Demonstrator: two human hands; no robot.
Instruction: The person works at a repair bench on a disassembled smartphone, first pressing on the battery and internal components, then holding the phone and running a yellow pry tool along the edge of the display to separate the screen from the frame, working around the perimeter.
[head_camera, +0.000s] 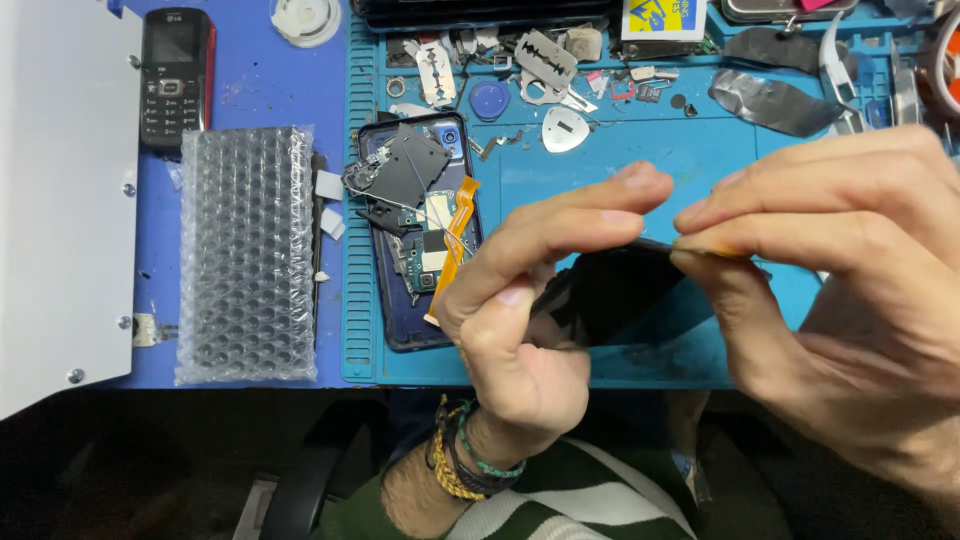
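Left hand (520, 300) and right hand (830, 290) both pinch the flat black phone panel (615, 295) above the blue silicone repair mat (600, 160).

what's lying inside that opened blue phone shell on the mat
Inside the opened phone shell: a black cover plate, an orange flex cable and small circuit boards. The left hand covers its lower right corner.

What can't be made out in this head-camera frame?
- Black panel: its near face and lower edge, hidden by the left hand and right hand.
- Yellow piece at the right fingertips: mostly covered, kind unclear.
- Small parts by the razor blade: too small.
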